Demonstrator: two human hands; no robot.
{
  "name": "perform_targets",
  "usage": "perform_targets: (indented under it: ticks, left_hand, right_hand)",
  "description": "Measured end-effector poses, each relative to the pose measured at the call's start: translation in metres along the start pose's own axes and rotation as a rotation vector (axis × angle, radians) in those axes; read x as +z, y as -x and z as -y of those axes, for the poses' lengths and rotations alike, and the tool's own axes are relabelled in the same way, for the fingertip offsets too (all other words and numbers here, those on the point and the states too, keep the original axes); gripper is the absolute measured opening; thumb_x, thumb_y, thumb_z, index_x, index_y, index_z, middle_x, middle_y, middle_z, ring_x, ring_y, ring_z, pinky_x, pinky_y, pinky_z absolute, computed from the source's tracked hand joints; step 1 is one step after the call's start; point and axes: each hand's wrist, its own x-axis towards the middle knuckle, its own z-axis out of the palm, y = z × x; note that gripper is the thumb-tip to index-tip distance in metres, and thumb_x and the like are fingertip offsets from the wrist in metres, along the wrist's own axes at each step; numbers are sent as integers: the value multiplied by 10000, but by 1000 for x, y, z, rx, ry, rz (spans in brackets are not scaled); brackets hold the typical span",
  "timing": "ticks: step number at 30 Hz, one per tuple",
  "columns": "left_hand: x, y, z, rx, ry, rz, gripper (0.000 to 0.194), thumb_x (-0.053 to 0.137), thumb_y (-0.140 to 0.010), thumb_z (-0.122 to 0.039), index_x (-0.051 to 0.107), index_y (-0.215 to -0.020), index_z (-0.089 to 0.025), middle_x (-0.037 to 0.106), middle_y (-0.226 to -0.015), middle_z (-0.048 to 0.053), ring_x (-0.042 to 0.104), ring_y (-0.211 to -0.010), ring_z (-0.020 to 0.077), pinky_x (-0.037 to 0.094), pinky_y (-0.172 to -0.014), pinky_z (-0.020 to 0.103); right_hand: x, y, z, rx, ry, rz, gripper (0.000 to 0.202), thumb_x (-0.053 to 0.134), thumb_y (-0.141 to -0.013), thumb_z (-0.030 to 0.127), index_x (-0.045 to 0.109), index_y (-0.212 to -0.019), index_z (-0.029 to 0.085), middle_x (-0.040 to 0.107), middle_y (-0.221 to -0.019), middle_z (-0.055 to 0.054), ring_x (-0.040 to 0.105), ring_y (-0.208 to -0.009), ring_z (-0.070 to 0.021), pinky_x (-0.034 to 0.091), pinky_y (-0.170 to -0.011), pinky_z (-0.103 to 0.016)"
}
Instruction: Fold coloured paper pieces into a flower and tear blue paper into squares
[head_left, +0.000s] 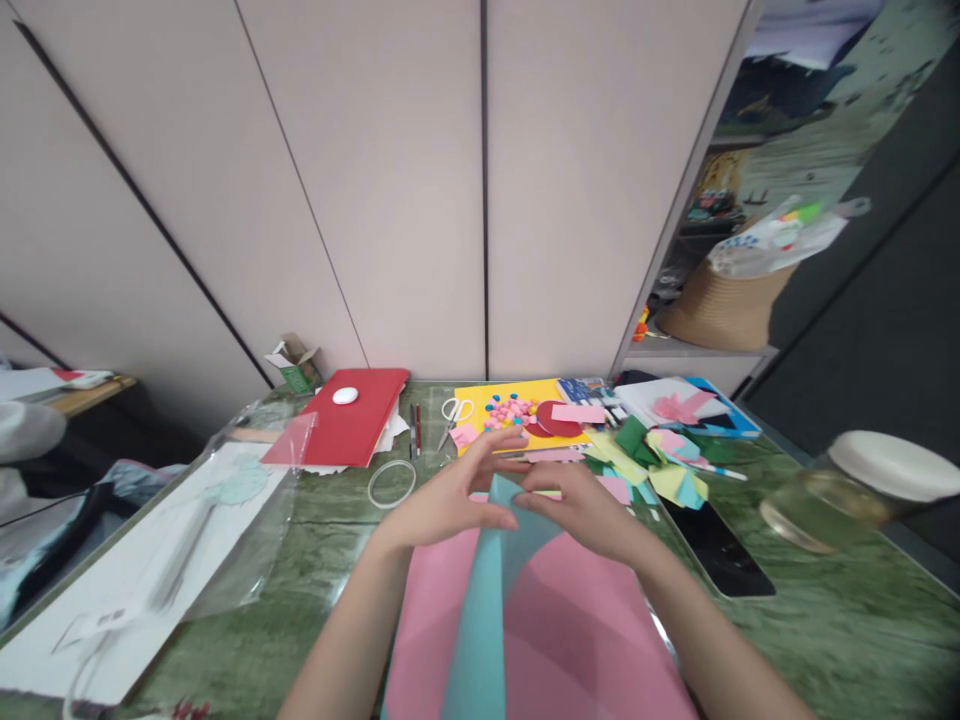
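Note:
A sheet of teal paper, folded lengthwise with a narrow pointed top, stands over a large pink sheet in front of me. My left hand curves beside the top of the teal paper, its thumb and fingers apart with nothing between them. On the other side, my right hand has its thumb and fingertips closed at the teal paper's upper edge. The lower ends of both sheets run out of the picture.
Beyond my hands are white-handled scissors, a yellow sheet with small pink balls, and paper scraps. A red folder lies left. A phone and a lidded jar stand right. White cabinet doors close off the back.

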Motion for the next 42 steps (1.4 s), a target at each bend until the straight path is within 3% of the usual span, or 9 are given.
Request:
perform_targets:
  ticks: [5, 11, 15, 19, 23, 25, 29, 33, 42]
  left_hand:
    - [-4, 0, 0, -41, -123, -94, 497, 652, -736, -216, 473, -1195, -278, 519, -1190, 53, 503, -983, 163, 429, -829, 322]
    - [-1, -1, 4, -54, -137, -127, 433, 652, -732, -234, 525, -1142, -284, 540, -1137, 30, 511, -805, 112, 454, -748, 284]
    - [6, -5, 3, -35, -176, -148, 517, 674, -717, -238, 493, -1195, -311, 500, -1227, 26, 508, -956, 149, 430, -848, 317]
    - [13, -9, 3, 30, -186, -144, 551, 694, -705, -236, 490, -1208, -332, 488, -1264, 12, 451, -1119, 180, 383, -922, 316]
    - [17, -12, 5, 45, -152, -141, 523, 705, -693, -239, 525, -1177, -320, 533, -1202, 19, 500, -1048, 188, 415, -859, 308]
    - [17, -12, 4, 32, -143, -155, 482, 696, -702, -249, 540, -1153, -310, 548, -1176, 19, 507, -1038, 193, 415, -854, 314]
    - [13, -9, 1, -5, -180, -232, 396, 675, -721, -255, 552, -1096, -278, 552, -1144, 23, 512, -1014, 193, 412, -838, 316]
    - [10, -4, -3, -13, -297, -313, 317, 673, -718, -282, 540, -1001, -236, 565, -1035, 24, 531, -907, 172, 427, -772, 309]
    - [15, 12, -22, 245, -656, -303, 63, 553, -825, -256, 549, -788, -206, 551, -1183, 39, 421, -1179, 200, 336, -985, 394]
  right_hand:
    - [-18, 6, 3, -59, 202, -89, 264, 433, -871, 296, 645, -754, 191, 663, -808, -35, 584, -754, -167, 413, -672, -276]
    - [-28, 11, 8, -92, 238, -117, 283, 388, -898, 263, 649, -1006, 254, 660, -1052, -31, 598, -943, -182, 438, -802, -304]
    - [-27, 14, 9, -136, 296, -134, 301, 377, -908, 273, 609, -1097, 263, 630, -1130, -21, 570, -1024, -183, 416, -877, -330]
    - [-23, 17, 12, -174, 365, -141, 280, 378, -909, 267, 626, -1038, 255, 618, -1126, -24, 540, -1044, -177, 402, -890, -328]
    - [-21, 20, 16, -118, 444, -176, 279, 367, -909, 262, 643, -922, 225, 605, -969, -51, 546, -899, -175, 436, -770, -321]
    - [-24, 20, 15, -103, 495, -187, 276, 368, -908, 266, 636, -956, 224, 586, -920, -55, 536, -856, -176, 435, -737, -325]
    - [-33, 22, 10, -114, 590, -209, 306, 373, -908, 291, 583, -1125, 241, 595, -902, -59, 529, -868, -195, 419, -767, -362]
    - [-44, 28, 9, -131, 562, -183, 281, 379, -908, 306, 610, -1059, 251, 630, -979, -44, 538, -932, -191, 399, -843, -377]
    - [-50, 42, 23, -171, 500, -116, 207, 423, -887, 271, 613, -969, 260, 635, -956, -19, 552, -925, -172, 438, -792, -331]
